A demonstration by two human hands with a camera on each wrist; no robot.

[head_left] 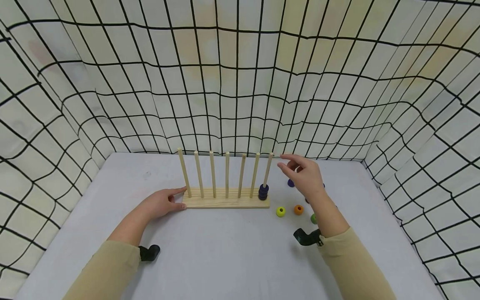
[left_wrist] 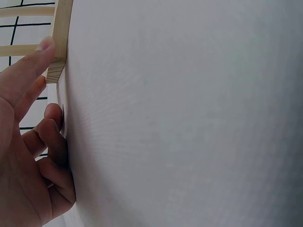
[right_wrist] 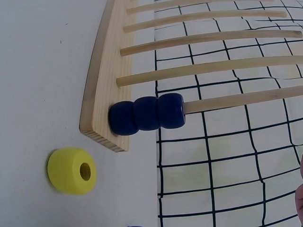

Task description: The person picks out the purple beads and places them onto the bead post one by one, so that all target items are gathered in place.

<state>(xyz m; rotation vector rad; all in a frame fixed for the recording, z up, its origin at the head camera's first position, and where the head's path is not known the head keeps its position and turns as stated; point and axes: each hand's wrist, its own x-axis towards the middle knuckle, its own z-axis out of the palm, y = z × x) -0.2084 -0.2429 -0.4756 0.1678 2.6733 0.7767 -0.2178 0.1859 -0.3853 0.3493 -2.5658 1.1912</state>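
Observation:
A wooden peg board point(head_left: 225, 203) with several upright pegs stands on the white table. Its left end is pinched by my left hand point(head_left: 159, 203), thumb in front and index finger behind; the other fingers curl beside it in the left wrist view. Three dark blue beads point(right_wrist: 147, 113) are stacked on the rightmost peg point(head_left: 268, 171). Just right of that peg's top is my right hand point(head_left: 306, 177), thumb and index finger apart, no bead visible between them. In the right wrist view only its fingertips point(right_wrist: 299, 203) show at the right edge.
Right of the board lie a yellow bead point(head_left: 280, 211), an orange bead point(head_left: 298, 209), a green bead point(head_left: 313, 218) and a blue bead point(head_left: 291, 183). More beads are partly hidden by the right arm. A black net point(head_left: 237, 93) over white panels surrounds the table.

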